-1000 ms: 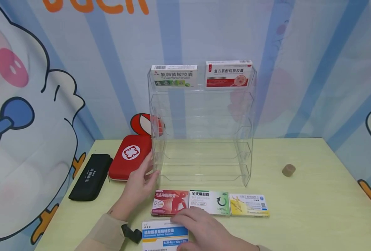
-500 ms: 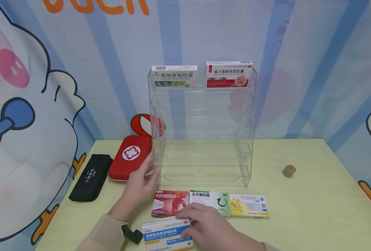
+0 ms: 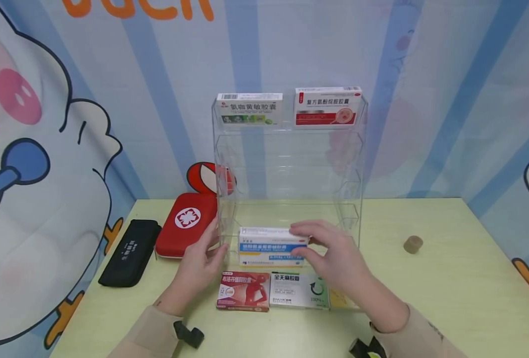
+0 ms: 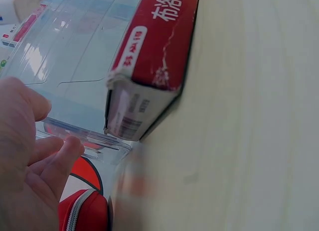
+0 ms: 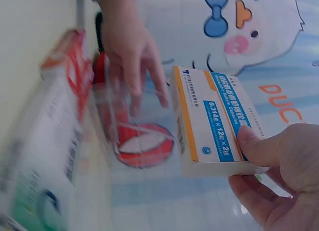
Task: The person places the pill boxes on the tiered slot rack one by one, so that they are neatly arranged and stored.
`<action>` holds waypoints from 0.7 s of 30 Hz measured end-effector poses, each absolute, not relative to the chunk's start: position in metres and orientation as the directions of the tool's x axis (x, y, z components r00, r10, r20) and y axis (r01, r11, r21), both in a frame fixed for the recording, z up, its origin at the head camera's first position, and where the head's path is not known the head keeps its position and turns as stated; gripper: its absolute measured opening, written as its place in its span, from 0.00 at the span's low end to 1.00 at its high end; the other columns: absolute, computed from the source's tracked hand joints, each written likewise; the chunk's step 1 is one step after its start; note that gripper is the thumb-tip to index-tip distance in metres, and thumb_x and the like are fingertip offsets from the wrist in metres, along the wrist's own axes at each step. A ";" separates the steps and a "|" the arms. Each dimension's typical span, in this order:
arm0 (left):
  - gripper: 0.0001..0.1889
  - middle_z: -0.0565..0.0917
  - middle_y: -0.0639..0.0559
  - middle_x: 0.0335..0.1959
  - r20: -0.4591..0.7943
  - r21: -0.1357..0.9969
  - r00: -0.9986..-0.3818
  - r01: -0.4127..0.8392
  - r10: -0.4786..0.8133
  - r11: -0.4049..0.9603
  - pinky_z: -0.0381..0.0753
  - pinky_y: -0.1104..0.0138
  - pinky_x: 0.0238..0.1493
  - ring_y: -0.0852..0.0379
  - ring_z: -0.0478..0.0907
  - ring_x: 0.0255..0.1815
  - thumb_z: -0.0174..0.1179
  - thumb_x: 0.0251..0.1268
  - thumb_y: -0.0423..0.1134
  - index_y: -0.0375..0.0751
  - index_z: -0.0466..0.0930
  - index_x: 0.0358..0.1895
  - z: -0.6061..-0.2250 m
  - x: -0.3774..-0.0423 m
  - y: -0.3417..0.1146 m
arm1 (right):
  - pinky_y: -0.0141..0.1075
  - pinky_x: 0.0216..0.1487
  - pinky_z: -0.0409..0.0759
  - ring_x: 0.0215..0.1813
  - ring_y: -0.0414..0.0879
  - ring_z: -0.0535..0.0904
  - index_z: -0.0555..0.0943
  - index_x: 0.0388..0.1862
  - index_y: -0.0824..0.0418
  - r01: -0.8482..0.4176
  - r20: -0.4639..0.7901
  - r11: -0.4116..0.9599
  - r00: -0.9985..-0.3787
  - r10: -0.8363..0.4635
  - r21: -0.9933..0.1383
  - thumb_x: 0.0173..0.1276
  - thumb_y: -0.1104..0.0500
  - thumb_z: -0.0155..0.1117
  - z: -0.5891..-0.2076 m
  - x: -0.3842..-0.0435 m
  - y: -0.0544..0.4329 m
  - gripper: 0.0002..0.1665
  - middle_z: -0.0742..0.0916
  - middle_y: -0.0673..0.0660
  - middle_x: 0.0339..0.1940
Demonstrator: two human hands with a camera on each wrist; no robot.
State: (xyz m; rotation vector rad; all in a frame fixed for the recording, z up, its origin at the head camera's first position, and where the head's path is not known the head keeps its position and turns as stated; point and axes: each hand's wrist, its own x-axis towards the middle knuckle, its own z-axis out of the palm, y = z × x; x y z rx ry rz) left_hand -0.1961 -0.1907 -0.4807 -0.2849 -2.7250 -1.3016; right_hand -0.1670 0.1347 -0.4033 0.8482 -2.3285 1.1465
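In the head view my right hand (image 3: 336,253) pinches the end of a white, blue and yellow medicine box (image 3: 268,251) between thumb and fingers. That box is lifted in front of the lower part of a clear acrylic display rack (image 3: 291,164). At the rack's lower left side my left hand (image 3: 201,253) grips its edge, thumb toward the front. Before the rack lie a red medicine box (image 3: 243,292), a white-green one (image 3: 300,291) and a yellow one (image 3: 339,299), mostly hidden by the right forearm. Two medicine boxes, one white-green (image 3: 250,110) and one white-red (image 3: 327,108), stand in the top tier.
A red first-aid case (image 3: 185,223) lies left of the rack, close to my left hand. Beside it is a black zip case (image 3: 130,253). A small brown cylinder (image 3: 413,244) stands on the table at right. Behind the table hangs a printed cloth (image 3: 165,99).
My right hand has picked up the white-blue medicine box from the front of the table and carried it up over the row to the rack. The left hand has stayed put.
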 end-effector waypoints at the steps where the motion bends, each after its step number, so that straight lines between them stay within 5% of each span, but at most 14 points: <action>1: 0.49 0.76 0.45 0.82 0.178 0.759 -0.976 0.216 0.124 0.614 0.91 0.50 0.65 0.38 0.79 0.79 0.69 0.78 0.39 0.61 0.49 0.92 -0.481 -0.196 -0.191 | 0.37 0.54 0.94 0.56 0.53 0.94 0.90 0.57 0.62 -0.675 0.605 0.489 -0.728 -0.322 -0.552 0.62 0.67 0.84 -0.397 -0.173 0.138 0.24 0.93 0.59 0.61; 5: 0.49 0.76 0.44 0.83 0.188 0.754 -0.974 0.225 0.125 0.617 0.91 0.50 0.64 0.37 0.80 0.78 0.70 0.77 0.38 0.59 0.50 0.92 -0.482 -0.197 -0.191 | 0.42 0.56 0.94 0.58 0.56 0.93 0.91 0.57 0.63 -0.673 0.659 0.521 -0.709 -0.251 -0.525 0.64 0.67 0.83 -0.371 -0.195 0.147 0.22 0.93 0.60 0.61; 13: 0.48 0.77 0.42 0.82 0.214 0.744 -0.968 0.247 0.129 0.621 0.91 0.50 0.63 0.36 0.81 0.77 0.71 0.76 0.39 0.55 0.52 0.92 -0.482 -0.197 -0.192 | 0.17 0.62 0.83 0.63 0.57 0.90 0.90 0.58 0.67 -0.703 0.760 0.514 -0.635 -0.141 -0.492 0.64 0.68 0.83 -0.335 -0.235 0.152 0.22 0.92 0.63 0.61; 21: 0.48 0.76 0.43 0.82 0.191 0.743 -0.974 0.223 0.119 0.631 0.90 0.50 0.64 0.37 0.81 0.78 0.70 0.77 0.39 0.56 0.51 0.92 -0.483 -0.197 -0.192 | 0.18 0.65 0.82 0.65 0.54 0.89 0.90 0.59 0.67 -0.726 0.822 0.524 -0.563 -0.081 -0.446 0.67 0.66 0.81 -0.314 -0.261 0.144 0.21 0.91 0.62 0.61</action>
